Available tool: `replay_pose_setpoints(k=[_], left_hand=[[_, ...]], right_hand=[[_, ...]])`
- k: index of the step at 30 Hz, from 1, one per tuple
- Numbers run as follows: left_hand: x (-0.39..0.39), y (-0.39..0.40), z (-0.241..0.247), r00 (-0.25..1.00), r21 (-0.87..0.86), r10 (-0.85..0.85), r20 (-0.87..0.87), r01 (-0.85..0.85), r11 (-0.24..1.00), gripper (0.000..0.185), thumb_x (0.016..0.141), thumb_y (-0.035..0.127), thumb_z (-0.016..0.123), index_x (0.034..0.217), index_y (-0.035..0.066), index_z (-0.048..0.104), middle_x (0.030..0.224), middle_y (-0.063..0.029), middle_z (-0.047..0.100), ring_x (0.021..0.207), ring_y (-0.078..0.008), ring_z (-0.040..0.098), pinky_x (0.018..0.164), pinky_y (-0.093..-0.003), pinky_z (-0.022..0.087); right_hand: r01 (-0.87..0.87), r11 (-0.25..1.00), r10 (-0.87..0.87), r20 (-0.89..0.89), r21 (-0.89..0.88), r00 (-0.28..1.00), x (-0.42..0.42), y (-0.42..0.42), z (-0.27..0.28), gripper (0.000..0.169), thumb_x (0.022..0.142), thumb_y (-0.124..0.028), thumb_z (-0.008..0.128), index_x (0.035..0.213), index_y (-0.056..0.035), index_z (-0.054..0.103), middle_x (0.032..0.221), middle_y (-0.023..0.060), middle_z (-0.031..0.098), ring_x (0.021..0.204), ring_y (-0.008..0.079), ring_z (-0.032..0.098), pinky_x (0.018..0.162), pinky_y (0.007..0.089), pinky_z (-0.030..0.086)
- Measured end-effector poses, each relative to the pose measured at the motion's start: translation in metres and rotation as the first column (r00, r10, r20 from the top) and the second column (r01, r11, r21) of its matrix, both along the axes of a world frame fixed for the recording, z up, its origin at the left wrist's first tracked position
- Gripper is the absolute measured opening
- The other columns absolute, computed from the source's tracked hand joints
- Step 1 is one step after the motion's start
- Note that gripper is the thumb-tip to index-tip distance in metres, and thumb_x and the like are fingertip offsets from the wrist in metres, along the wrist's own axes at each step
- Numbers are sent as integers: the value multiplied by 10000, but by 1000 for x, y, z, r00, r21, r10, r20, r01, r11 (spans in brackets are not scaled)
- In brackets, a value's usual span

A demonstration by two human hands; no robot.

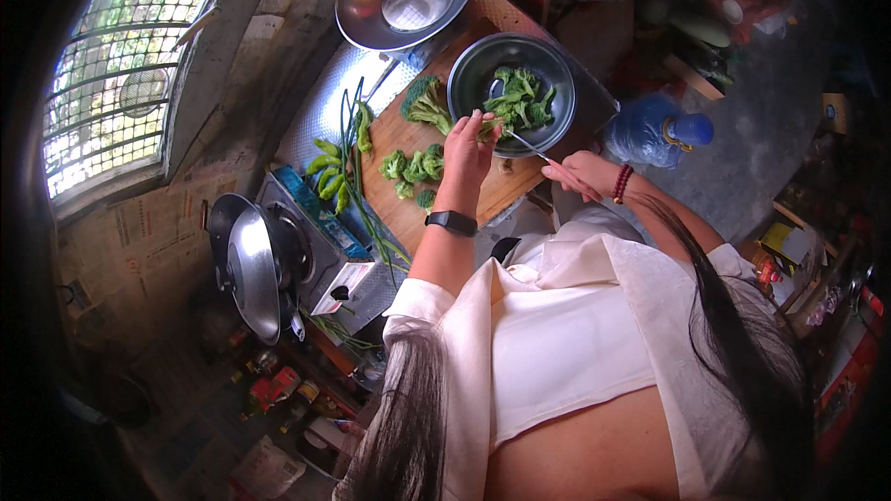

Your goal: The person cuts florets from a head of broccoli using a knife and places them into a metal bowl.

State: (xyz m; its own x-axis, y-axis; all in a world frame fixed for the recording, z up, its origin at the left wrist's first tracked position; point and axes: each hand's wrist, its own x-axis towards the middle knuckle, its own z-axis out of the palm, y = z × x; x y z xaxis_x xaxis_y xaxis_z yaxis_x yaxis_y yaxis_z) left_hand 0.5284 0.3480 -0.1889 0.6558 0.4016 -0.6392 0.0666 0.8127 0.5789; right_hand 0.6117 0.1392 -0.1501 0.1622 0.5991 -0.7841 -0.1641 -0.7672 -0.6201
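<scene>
My left hand holds a small broccoli piece at the near left rim of a steel bowl. A knife is in my right hand, its blade reaching over the rim to the broccoli piece. Cut broccoli florets lie inside the bowl. On the wooden cutting board, left of my left hand, are a larger broccoli head and several loose florets. Green peppers and long scallions lie along the board's left side.
An empty steel basin stands beyond the board. At left, a wok with a metal lid sits by a gas stove, below a barred window. A large blue plastic water bottle stands on the floor at right.
</scene>
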Motion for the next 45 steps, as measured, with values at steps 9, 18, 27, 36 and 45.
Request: replay_pose_setpoints(k=[9, 18, 27, 36, 45], left_hand=[[-3, 9, -4, 982, 39, -162, 98, 159, 987, 195, 929, 238, 472, 933, 54, 536, 923, -127, 619, 789, -182, 580, 618, -278, 433], [-5, -1, 0, 952, 132, -290, 92, 277, 952, 228, 932, 294, 472, 918, 73, 529, 900, -99, 626, 724, -136, 550, 590, -253, 436], [-12, 1, 12, 941, 23, -271, 202, 272, 962, 185, 904, 142, 494, 1052, 31, 502, 1170, -157, 547, 953, -197, 556, 696, -294, 435], [-12, 6, 26, 903, 137, -346, 255, 321, 937, 196, 898, 112, 482, 1072, 23, 501, 1257, -137, 493, 1037, -189, 527, 737, -279, 410], [-14, 5, 24, 872, 91, -370, 320, 361, 928, 252, 925, 155, 441, 1100, -9, 515, 1175, -154, 546, 1033, -187, 520, 858, -312, 387]], right_hand=[[113, 993, -103, -266, 22, 958, -2, -15, 2, 531, 822, -564, 518, 687, -51, 516, 509, 2, 437, 374, 86, 421, 344, 212, 321], [63, 997, -49, -242, 53, 969, -5, 1, 5, 503, 831, -551, 516, 690, -68, 495, 538, -16, 433, 399, 71, 409, 348, 200, 305], [87, 995, -78, -143, 57, 987, -6, 1, 9, 564, 831, -579, 497, 697, -32, 525, 522, 18, 467, 392, 91, 411, 368, 224, 326], [138, 990, -118, -341, 34, 933, -1, -8, 2, 518, 816, -571, 525, 683, -71, 501, 518, -33, 417, 394, 67, 375, 363, 197, 305], [103, 990, -72, -294, 92, 953, -3, -2, 6, 533, 819, -581, 510, 690, -64, 505, 530, -27, 418, 411, 76, 391, 365, 209, 314]])
